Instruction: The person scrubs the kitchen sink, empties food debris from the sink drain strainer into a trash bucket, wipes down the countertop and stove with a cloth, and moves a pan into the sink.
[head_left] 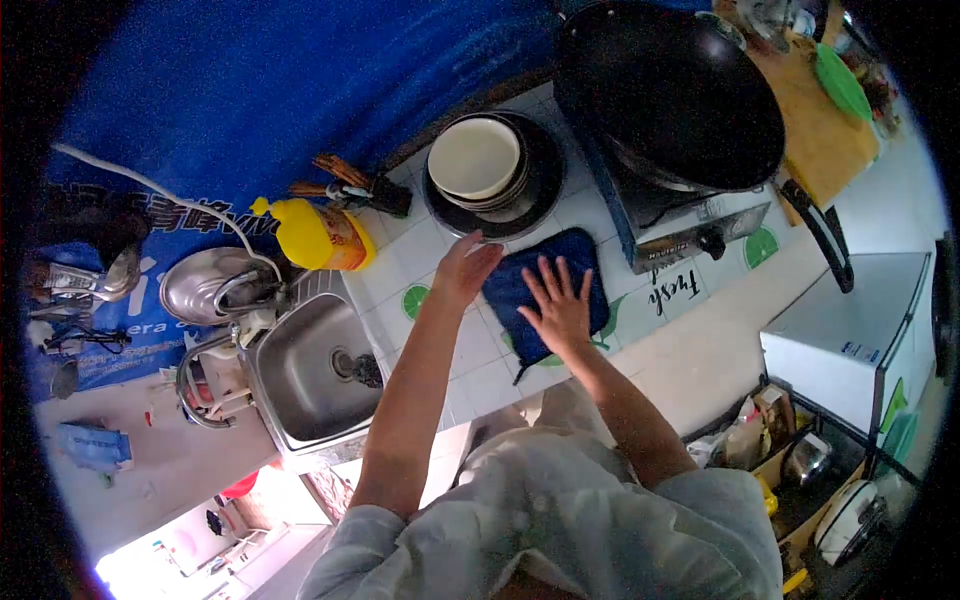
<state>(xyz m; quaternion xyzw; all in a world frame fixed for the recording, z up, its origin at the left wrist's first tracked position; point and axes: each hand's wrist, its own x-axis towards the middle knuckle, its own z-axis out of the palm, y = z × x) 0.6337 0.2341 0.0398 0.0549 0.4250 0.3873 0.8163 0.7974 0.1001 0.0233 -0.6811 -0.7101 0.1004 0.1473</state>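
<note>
A dark blue cloth (512,292) lies spread on the white tiled counter. My right hand (562,314) rests flat on its right part, fingers spread. At the cloth's upper left edge is my left hand (466,272), its fingers stretched out and holding nothing that I can see. Those fingertips come close to the rim of a dark plate (545,185); whether they touch it I cannot tell. On that plate stands a stack of bowls, with a cream-coloured bowl (476,158) on top.
Right of the cloth, a large black wok (670,100) sits on a stove (690,235), its handle (830,245) jutting over the counter edge. To the left are a yellow bottle (318,236) and a steel sink (315,365) with a faucet (192,385). A cutting board (825,135) lies far right.
</note>
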